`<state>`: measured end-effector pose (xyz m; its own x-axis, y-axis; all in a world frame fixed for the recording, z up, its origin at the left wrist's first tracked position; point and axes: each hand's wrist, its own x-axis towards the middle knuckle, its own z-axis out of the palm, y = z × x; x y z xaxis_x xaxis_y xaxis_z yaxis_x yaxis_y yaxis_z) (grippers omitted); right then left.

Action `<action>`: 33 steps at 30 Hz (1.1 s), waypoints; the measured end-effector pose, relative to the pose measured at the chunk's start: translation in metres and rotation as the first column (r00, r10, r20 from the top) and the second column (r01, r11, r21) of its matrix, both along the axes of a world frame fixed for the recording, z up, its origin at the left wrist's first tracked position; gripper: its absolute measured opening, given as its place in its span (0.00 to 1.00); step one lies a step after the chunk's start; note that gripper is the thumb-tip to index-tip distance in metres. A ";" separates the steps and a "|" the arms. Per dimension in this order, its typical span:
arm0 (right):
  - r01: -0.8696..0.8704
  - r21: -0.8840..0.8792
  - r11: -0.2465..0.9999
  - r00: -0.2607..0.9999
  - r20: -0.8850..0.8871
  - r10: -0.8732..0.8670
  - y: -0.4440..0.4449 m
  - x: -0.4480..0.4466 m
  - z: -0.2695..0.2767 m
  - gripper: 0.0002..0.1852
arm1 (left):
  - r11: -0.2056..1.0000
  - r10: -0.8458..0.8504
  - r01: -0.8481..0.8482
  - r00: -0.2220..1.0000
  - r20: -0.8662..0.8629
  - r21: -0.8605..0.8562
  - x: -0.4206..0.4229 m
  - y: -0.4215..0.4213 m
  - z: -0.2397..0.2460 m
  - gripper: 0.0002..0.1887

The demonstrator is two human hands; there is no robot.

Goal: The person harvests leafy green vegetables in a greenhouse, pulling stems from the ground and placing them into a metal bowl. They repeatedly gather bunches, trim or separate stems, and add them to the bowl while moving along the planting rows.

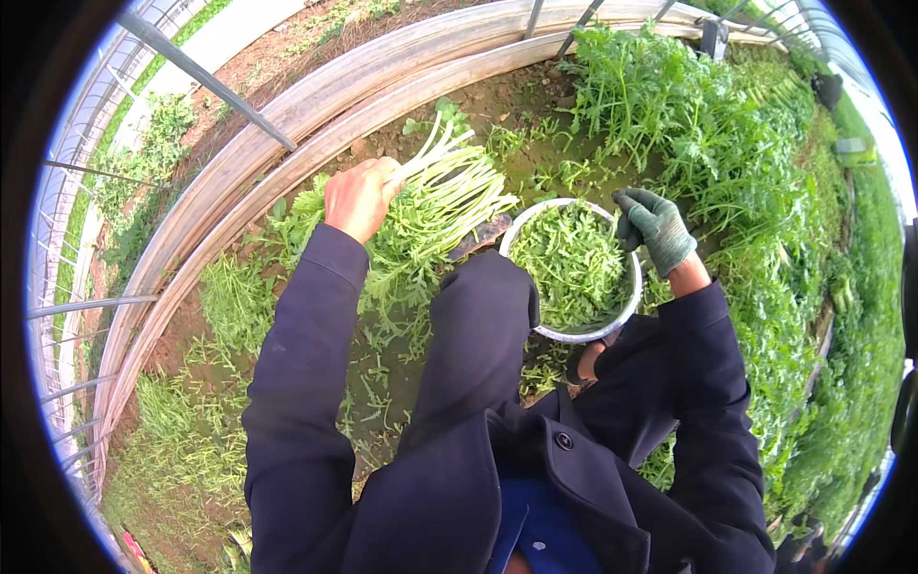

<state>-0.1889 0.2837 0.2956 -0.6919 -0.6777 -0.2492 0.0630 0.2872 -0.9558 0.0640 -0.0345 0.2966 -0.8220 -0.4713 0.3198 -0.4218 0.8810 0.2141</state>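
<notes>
My left hand (361,198), bare, is closed around several pale stems (432,152) of a leafy green vegetable. Beneath and beside it lies a heap of the same greens (459,194), stem ends towards the upper right and leaves towards the lower left. My right hand (654,224) wears a green knitted glove with darker fingertips. Its fingers are bent above the right rim of a round white bucket (634,298). Whether anything sits between those fingers cannot be made out. Loose cut leaves (570,265) fill much of the bucket, which stands between my knees.
Tall uncut greens (667,107) grow at the upper right and along the right side. A long pale plastic-film edge (215,237) curves along the left, with metal greenhouse poles (208,79) beyond it. Cut stubble (179,445) covers soil at the lower left.
</notes>
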 end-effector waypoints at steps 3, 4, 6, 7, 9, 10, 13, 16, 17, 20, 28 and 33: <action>0.103 0.099 0.990 0.994 -0.038 -0.100 0.016 -0.001 -0.008 0.15 | 0.999 0.023 -0.021 0.998 0.062 -0.029 -0.026 -0.012 -0.032 0.07; 0.067 0.089 0.994 0.997 -0.052 -0.062 0.020 0.002 -0.009 0.15 | 0.998 0.025 -0.021 0.997 0.075 -0.055 -0.034 -0.014 -0.048 0.07; 0.000 0.049 0.999 1.000 -0.025 0.001 0.024 0.007 -0.013 0.15 | 0.998 0.003 0.003 0.996 0.091 -0.060 -0.053 -0.014 -0.085 0.07; -0.044 0.102 0.994 0.995 -0.089 0.053 0.026 0.011 -0.014 0.15 | 0.998 -0.018 0.023 0.997 0.069 -0.066 -0.062 -0.013 -0.106 0.07; -0.101 0.267 0.958 0.945 -0.276 0.176 0.027 0.016 -0.016 0.15 | 0.998 -0.043 0.047 0.994 0.102 -0.038 -0.084 -0.010 -0.148 0.07; -0.149 0.363 0.920 0.888 -0.359 0.286 0.030 0.015 -0.015 0.15 | 1.000 -0.024 0.024 0.989 0.145 -0.004 -0.092 -0.007 -0.168 0.07; -0.218 0.364 0.905 0.855 -0.376 0.357 0.034 0.015 -0.014 0.16 | 0.991 0.067 -0.088 0.979 0.195 0.103 -0.108 0.006 -0.216 0.06; -0.227 0.425 0.876 0.792 -0.442 0.420 0.036 0.013 -0.012 0.15 | 0.976 0.023 -0.044 0.995 0.099 0.214 -0.096 0.025 -0.240 0.05; -0.235 0.437 0.868 0.756 -0.480 0.446 0.036 0.012 -0.012 0.15 | 0.985 0.016 -0.025 0.998 0.056 0.171 -0.096 0.027 -0.244 0.05; -0.251 0.450 0.857 0.703 -0.524 0.482 0.035 0.013 -0.010 0.15 | 0.997 -0.048 0.052 0.996 -0.072 0.056 -0.092 0.030 -0.250 0.04; -0.319 0.512 0.798 0.658 -0.486 0.575 0.033 0.015 -0.011 0.15 | 0.989 -0.141 0.141 0.990 0.023 -0.031 -0.093 0.035 -0.242 0.17; -0.270 0.500 0.823 0.657 -0.529 0.537 0.038 0.014 -0.012 0.16 | 0.991 -0.082 0.079 0.996 -0.020 -0.107 -0.081 0.050 -0.205 0.20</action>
<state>-0.1746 0.3217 0.2837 -0.4468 -0.8830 -0.1439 -0.7093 0.4476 -0.5445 -0.0170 0.0152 0.0919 -0.8472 -0.3663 0.3849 -0.3445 0.9302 0.1269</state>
